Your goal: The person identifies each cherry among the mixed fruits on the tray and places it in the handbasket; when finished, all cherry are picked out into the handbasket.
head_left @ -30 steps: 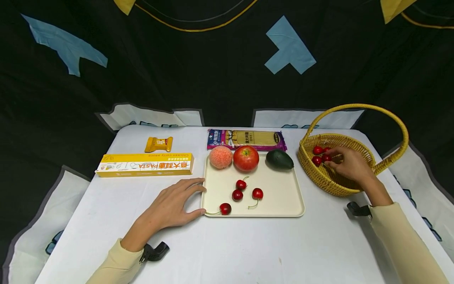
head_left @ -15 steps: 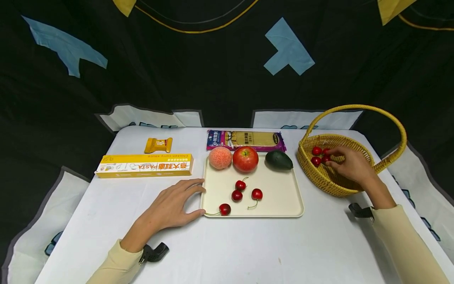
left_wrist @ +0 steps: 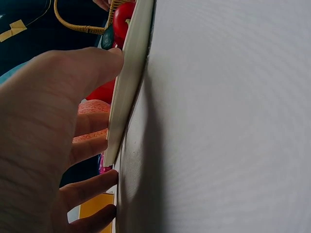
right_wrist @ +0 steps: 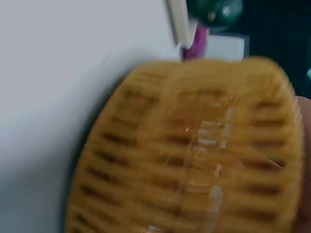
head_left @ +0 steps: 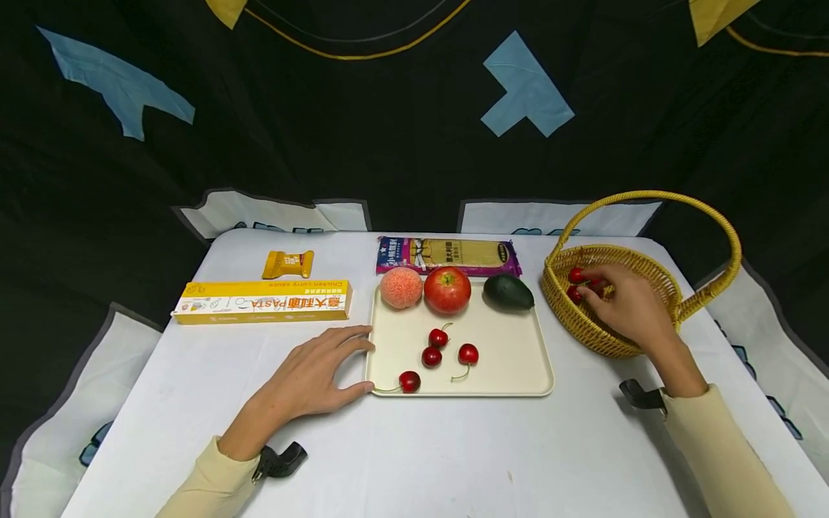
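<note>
In the head view my left hand [head_left: 317, 374] lies with fingers spread at the left edge of a cream tray [head_left: 508, 374]. Thumb and some fingertips touch its rim, as the left wrist view also shows. On the tray sit a peach [head_left: 401, 288], a red apple [head_left: 447, 291], an avocado [head_left: 508, 293] and several cherries [head_left: 468, 354]. My right hand [head_left: 628, 302] reaches into a yellow wicker basket [head_left: 592, 334], thumb and forefinger around cherries [head_left: 574, 293] there. Whether it pinches one is hidden. The right wrist view is blurred, filled by the basket's weave [right_wrist: 184, 145].
Behind the tray lies a purple-and-yellow pasta packet [head_left: 450, 256]. A pasta box [head_left: 265, 301] and a small orange-yellow wrapped snack [head_left: 288, 264] are at the left. The basket's tall handle [head_left: 654, 194] arches over the right hand. A black curtain hangs behind the white table.
My right hand has shifted left and slightly nearer inside the basket, covering more of the cherries. The left hand and the things on the tray have stayed in place.
</note>
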